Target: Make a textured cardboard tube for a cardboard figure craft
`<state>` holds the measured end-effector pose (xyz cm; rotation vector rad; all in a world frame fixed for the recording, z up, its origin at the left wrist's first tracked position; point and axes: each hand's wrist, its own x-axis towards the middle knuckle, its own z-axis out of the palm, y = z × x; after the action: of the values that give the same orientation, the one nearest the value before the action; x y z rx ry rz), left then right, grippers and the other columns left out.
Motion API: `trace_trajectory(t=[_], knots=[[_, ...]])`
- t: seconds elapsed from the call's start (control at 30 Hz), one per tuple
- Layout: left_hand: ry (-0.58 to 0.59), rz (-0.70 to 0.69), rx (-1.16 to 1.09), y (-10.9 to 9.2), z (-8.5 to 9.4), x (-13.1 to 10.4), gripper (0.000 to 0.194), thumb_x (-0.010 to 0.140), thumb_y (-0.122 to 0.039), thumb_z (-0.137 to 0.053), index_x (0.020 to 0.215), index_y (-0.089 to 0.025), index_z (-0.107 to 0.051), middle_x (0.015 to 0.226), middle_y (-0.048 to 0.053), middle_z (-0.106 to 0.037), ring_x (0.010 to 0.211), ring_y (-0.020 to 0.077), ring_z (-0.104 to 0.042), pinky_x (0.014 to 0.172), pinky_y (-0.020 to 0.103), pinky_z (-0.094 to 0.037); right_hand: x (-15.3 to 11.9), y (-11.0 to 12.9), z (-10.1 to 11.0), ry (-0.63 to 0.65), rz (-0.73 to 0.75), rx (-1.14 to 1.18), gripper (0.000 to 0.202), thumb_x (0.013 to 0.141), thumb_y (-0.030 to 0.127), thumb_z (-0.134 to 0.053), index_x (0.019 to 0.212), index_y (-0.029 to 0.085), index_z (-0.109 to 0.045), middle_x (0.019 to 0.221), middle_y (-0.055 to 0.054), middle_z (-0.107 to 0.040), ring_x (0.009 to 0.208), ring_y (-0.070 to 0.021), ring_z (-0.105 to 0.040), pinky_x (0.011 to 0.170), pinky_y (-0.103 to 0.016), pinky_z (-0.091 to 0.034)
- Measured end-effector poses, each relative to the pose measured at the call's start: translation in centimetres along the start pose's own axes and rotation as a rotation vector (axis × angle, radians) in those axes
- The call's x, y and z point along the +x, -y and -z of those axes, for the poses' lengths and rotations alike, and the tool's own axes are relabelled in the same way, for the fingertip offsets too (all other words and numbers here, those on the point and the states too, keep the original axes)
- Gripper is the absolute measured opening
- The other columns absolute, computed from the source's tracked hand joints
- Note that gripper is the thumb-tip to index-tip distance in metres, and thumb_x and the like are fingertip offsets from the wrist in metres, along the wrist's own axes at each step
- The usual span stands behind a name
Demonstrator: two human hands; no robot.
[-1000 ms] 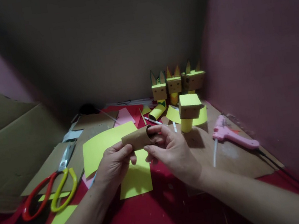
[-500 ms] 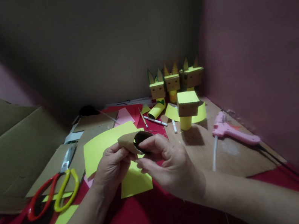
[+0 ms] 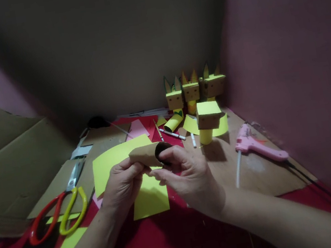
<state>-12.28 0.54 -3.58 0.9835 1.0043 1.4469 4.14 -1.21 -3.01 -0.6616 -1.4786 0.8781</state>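
Note:
A brown cardboard tube [image 3: 147, 154] is held between both hands above the table, its dark open end facing right. My left hand [image 3: 124, 181] pinches the tube's left end between thumb and fingers. My right hand [image 3: 186, 173] grips the rim at the open end, with fingertips reaching into the opening. Beneath the hands lies a yellow paper piece [image 3: 150, 202]. A larger yellow sheet [image 3: 104, 168] lies behind my left hand. To the right, a cardboard box head with a yellow top [image 3: 208, 114] stands on a yellow tube.
Scissors [image 3: 73, 182] with red and yellow handles lie at left, beside a cardboard box [image 3: 16, 166]. A pink glue gun [image 3: 258, 146] rests on a brown board [image 3: 258, 184] at right. Several eared box figures [image 3: 192, 92] stand behind, near a lying yellow tube [image 3: 173, 122].
The tube has turned so more of its brown side shows and its open end points further right. My right hand has shifted slightly with the rim.

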Motion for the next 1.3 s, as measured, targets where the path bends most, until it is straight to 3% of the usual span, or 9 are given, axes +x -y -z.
trace_trajectory(t=[0.23,0.33,0.47,0.6,0.7,0.9,1.03,1.17,1.3], knots=[[0.027,-0.117,0.079,-0.4,-0.5,-0.6,0.008,0.066,-0.016,-0.075,0.074,-0.015,-0.077,0.061,0.003,-0.068,0.058,0.0125,-0.058,0.06,0.023,-0.048,0.9,-0.2,0.5,-0.021,-0.211,0.201,0.006,0.077,0.024,-0.068,0.08,0.019,-0.071,0.064,0.002,-0.066,0.055,-0.0112,-0.064,0.049,-0.022,-0.055],[-0.045,-0.149,0.197,-0.9,-1.3,-1.4,0.015,0.066,-0.017,-0.075,0.081,-0.017,-0.078,0.064,0.002,-0.07,0.051,0.0104,-0.054,0.052,0.022,-0.044,1.8,-0.1,1.2,-0.011,-0.385,0.301,0.009,0.073,0.024,-0.071,0.078,0.016,-0.072,0.053,0.002,-0.064,0.045,-0.009,-0.059,0.04,-0.018,-0.047],[-0.105,-0.098,0.389,-1.8,-1.9,-1.9,0.01,0.071,-0.024,-0.074,0.074,-0.015,-0.076,0.043,-0.002,-0.057,0.04,0.008,-0.046,0.043,0.02,-0.037,3.1,-1.1,2.0,-0.024,-0.605,0.468,0.016,0.066,0.025,-0.075,0.07,0.013,-0.066,0.044,0.005,-0.058,0.031,-0.0062,-0.05,0.029,-0.014,-0.033],[-0.214,-0.215,0.256,-2.6,-1.4,-1.5,0.018,0.077,-0.031,-0.068,0.075,-0.014,-0.072,0.057,0.0,-0.062,0.041,0.0051,-0.043,0.039,0.017,-0.033,3.9,-2.1,2.6,-0.075,-0.781,0.714,0.025,0.055,0.018,-0.082,0.064,0.013,-0.059,0.046,0.006,-0.058,0.027,-0.0044,-0.046,0.024,-0.013,-0.023],[-0.153,-0.214,0.152,-2.6,-0.5,-1.1,0.025,0.073,-0.028,-0.074,0.095,-0.016,-0.07,0.075,0.001,-0.066,0.048,0.0053,-0.05,0.042,0.016,-0.038,3.9,-2.3,2.8,-0.094,-0.816,0.803,0.031,0.05,0.015,-0.083,0.064,0.016,-0.056,0.048,0.009,-0.056,0.031,-0.0018,-0.046,0.028,-0.01,-0.026],[0.193,0.041,0.011,-1.9,-0.5,-1.2,0.035,0.08,-0.035,-0.067,0.105,-0.012,-0.066,0.058,0.002,-0.06,0.047,0.0142,-0.059,0.036,0.02,-0.044,3.1,-2.6,2.8,-0.095,-0.855,0.85,0.034,0.05,0.012,-0.084,0.067,0.017,-0.055,0.053,0.009,-0.059,0.036,-0.0014,-0.048,0.033,-0.009,-0.034],[0.176,-0.007,0.063,-2.2,-0.9,-1.5,0.028,0.076,-0.022,-0.066,0.102,-0.014,-0.068,0.067,0.005,-0.067,0.046,0.0148,-0.063,0.035,0.019,-0.047,2.9,-2.9,2.8,-0.026,-0.84,0.792,0.031,0.053,0.015,-0.085,0.066,0.018,-0.057,0.047,0.01,-0.055,0.034,-0.0029,-0.049,0.03,-0.009,-0.034],[0.082,-0.028,0.197,-2.6,-1.0,-1.9,0.032,0.069,-0.009,-0.062,0.1,-0.015,-0.07,0.055,0.001,-0.064,0.037,0.0155,-0.06,0.027,0.017,-0.041,2.8,-2.8,2.7,0.085,-0.803,0.692,0.028,0.053,0.018,-0.085,0.061,0.016,-0.059,0.044,0.008,-0.054,0.032,-0.0053,-0.051,0.027,-0.01,-0.035],[0.116,0.009,0.24,-2.7,-0.9,-1.9,0.029,0.067,-0.007,-0.059,0.091,-0.012,-0.074,0.056,0.005,-0.067,0.039,0.0176,-0.062,0.027,0.018,-0.043,2.6,-2.3,2.5,0.169,-0.778,0.602,0.025,0.053,0.022,-0.086,0.062,0.014,-0.063,0.047,0.004,-0.06,0.031,-0.0068,-0.052,0.027,-0.012,-0.038]])
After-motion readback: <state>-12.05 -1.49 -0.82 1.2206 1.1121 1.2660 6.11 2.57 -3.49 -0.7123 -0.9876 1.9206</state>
